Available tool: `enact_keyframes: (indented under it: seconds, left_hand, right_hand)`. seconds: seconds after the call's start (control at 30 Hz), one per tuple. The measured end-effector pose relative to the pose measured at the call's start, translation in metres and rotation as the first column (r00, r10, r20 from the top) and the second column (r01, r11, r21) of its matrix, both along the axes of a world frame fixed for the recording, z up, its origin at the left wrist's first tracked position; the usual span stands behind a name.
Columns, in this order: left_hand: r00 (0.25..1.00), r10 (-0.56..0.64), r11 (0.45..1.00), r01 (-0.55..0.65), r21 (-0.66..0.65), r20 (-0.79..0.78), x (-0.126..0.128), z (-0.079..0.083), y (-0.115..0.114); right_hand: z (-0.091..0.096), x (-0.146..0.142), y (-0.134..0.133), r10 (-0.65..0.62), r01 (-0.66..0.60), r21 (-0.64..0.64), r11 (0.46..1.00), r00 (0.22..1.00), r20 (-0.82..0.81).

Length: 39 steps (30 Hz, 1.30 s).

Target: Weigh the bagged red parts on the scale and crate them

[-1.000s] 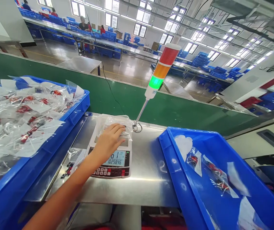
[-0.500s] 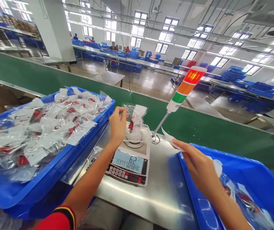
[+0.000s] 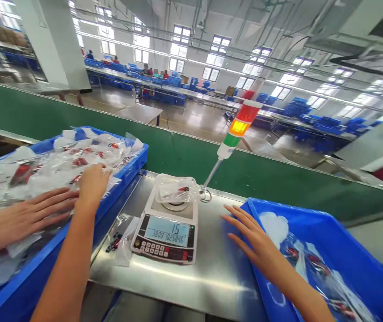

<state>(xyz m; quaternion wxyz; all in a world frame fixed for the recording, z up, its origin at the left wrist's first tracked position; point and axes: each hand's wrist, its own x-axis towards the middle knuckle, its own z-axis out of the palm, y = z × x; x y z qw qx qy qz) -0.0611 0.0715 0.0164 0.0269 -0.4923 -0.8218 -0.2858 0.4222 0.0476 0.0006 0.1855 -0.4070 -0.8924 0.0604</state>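
My left hand (image 3: 92, 184) is over the left blue tray, its curled fingers closed on a clear plastic bag (image 3: 113, 182) near the tray's edge; the fingertips are partly hidden. My right hand (image 3: 253, 232), fingers spread and holding nothing, hovers at the near left rim of the right blue bin (image 3: 312, 210). Between them stands a white counting scale (image 3: 164, 235), its display reading 15, 3.808 and 0.25846. A clear bag with a small red part (image 3: 179, 190) lies on its pan. Another person's hand (image 3: 40, 214) reaches flat across the left tray from the left edge.
Many bags with red parts and white paper fill the left tray (image 3: 124, 208). Several bags lie in the right bin. A bag with dark parts (image 3: 114, 241) lies left of the scale. A signal lamp (image 3: 240, 127) glows amber behind it, before a green partition (image 3: 184, 154).
My left hand has moved from the scale to the left tray. My right hand has let go of a white piece. The count fell from 62 to 15; the lamp went from red to amber.
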Motion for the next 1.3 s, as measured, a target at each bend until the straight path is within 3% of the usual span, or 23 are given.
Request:
enact_keyframes:
  seconds: [0.07, 0.13, 0.2, 0.27, 0.33, 0.43, 0.5, 0.57, 0.63, 0.73, 0.9, 1.07, 1.17, 1.3]
  left_hand:
    - [1.0, -0.027, 0.999, 0.027, 0.032, -0.011, 0.017, -0.003, 0.001]
    - [0.992, -0.123, 0.985, 0.124, 0.124, -0.015, 0.043, -0.003, 0.001]
    - [0.948, -0.318, 0.924, 0.308, 0.225, 0.011, 0.076, -0.002, -0.001]
    - [0.837, -0.545, 0.808, 0.51, 0.297, 0.044, 0.112, -0.004, -0.004]
    - [0.713, -0.699, 0.685, 0.649, 0.331, 0.052, 0.149, -0.01, -0.008]
    - [0.58, -0.815, 0.535, 0.751, 0.388, 0.0, 0.194, -0.024, -0.018]
    - [0.517, -0.855, 0.458, 0.787, 0.414, -0.037, 0.212, -0.033, -0.026]
    - [0.484, -0.872, 0.416, 0.81, 0.414, -0.07, 0.218, -0.038, -0.034]
    - [0.487, -0.868, 0.412, 0.816, 0.405, -0.098, 0.215, -0.04, -0.041]
    - [0.527, -0.842, 0.449, 0.805, 0.387, -0.12, 0.2, -0.039, -0.049]
    - [0.654, -0.748, 0.563, 0.716, 0.413, -0.113, 0.176, -0.031, -0.044]
    - [0.707, -0.703, 0.645, 0.677, 0.354, -0.071, 0.173, -0.036, -0.009]
    - [0.687, -0.726, 0.664, 0.709, 0.238, -0.024, 0.184, -0.048, 0.014]
    - [0.659, -0.752, 0.647, 0.744, 0.167, -0.021, 0.198, -0.063, 0.028]
  right_hand:
    - [-0.006, 0.054, -0.024, -0.182, 0.182, 0.006, 0.983, 0.983, -0.016]
    - [-0.019, 0.112, -0.05, -0.41, 0.411, 0.027, 0.911, 0.912, -0.017]
    - [-0.038, 0.164, -0.079, -0.632, 0.631, 0.047, 0.775, 0.775, 0.01]
    - [-0.06, 0.203, -0.104, -0.783, 0.784, 0.025, 0.621, 0.618, 0.069]
    - [-0.082, 0.225, -0.121, -0.862, 0.874, -0.033, 0.485, 0.485, 0.148]
    - [-0.109, 0.234, -0.122, -0.908, 0.94, -0.093, 0.328, 0.341, 0.243]
    - [-0.122, 0.234, -0.109, -0.92, 0.96, -0.104, 0.262, 0.281, 0.272]
    - [-0.129, 0.237, -0.091, -0.929, 0.971, -0.106, 0.215, 0.236, 0.285]
    - [-0.132, 0.242, -0.073, -0.943, 0.984, -0.096, 0.152, 0.174, 0.284]
    - [-0.13, 0.249, -0.058, -0.96, 0.993, -0.101, 0.069, 0.093, 0.264]
    - [-0.128, 0.264, -0.069, -0.958, 0.978, -0.147, 0.145, 0.176, 0.226]
    - [-0.125, 0.287, -0.105, -0.957, 0.986, -0.132, 0.105, 0.136, 0.258]
    - [-0.105, 0.289, -0.129, -0.959, 0.988, -0.142, 0.069, 0.105, 0.264]
    - [-0.061, 0.272, -0.15, -0.974, 0.989, -0.145, 0.029, 0.061, 0.22]
